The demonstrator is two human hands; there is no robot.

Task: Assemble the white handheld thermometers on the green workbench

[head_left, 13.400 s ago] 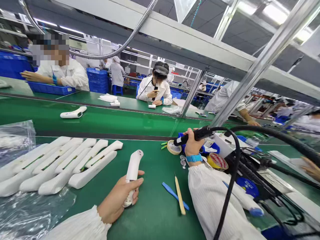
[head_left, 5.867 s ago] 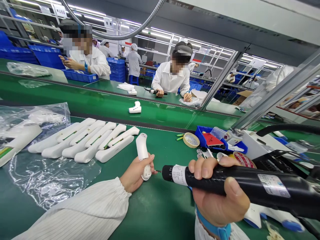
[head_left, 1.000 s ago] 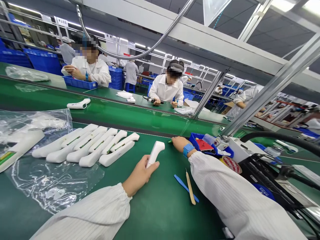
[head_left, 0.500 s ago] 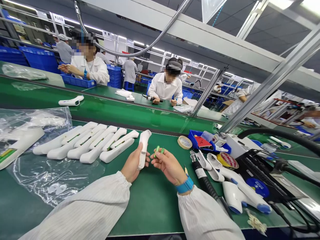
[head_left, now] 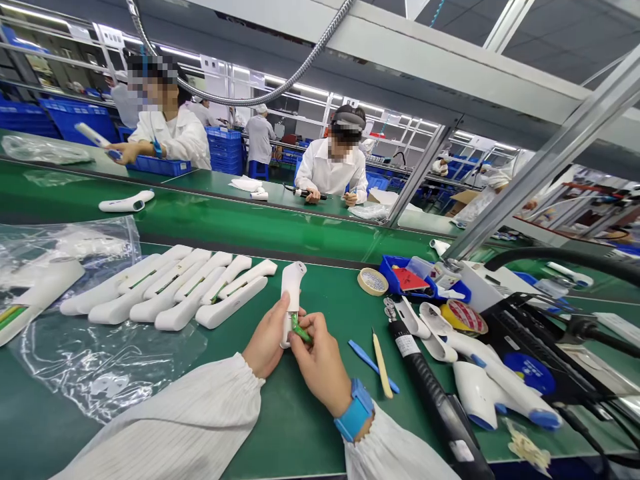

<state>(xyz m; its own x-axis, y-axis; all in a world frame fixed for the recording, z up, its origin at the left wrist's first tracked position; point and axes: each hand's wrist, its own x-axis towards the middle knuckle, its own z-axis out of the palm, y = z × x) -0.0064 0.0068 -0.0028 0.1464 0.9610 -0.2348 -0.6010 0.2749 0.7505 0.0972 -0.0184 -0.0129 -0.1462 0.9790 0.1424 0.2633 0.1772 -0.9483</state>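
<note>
Head view, left hand (head_left: 266, 339) clasping casing (head_left: 292, 279), right hand (head_left: 323, 365) pinching battery (head_left: 303, 334)

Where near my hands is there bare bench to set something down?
Bare bench shows between your sleeves, and between the device in your left hand and the tape roll. It's crowded left with shells and clear plastic, and right with the driver and casings.

left hand (head_left: 267, 341): 1 | right hand (head_left: 324, 365): 1 | gripped white device (head_left: 291, 279): 1 | green cells (head_left: 302, 333) in right hand: at least 1 | black screwdriver (head_left: 425, 380): 1 | blue pry tool (head_left: 366, 360): 1 | pale pick (head_left: 382, 367): 1 | tape rolls (head_left: 465, 319): 2 | white shells (head_left: 170, 319) in row: overlapping, exact count unclear
</note>
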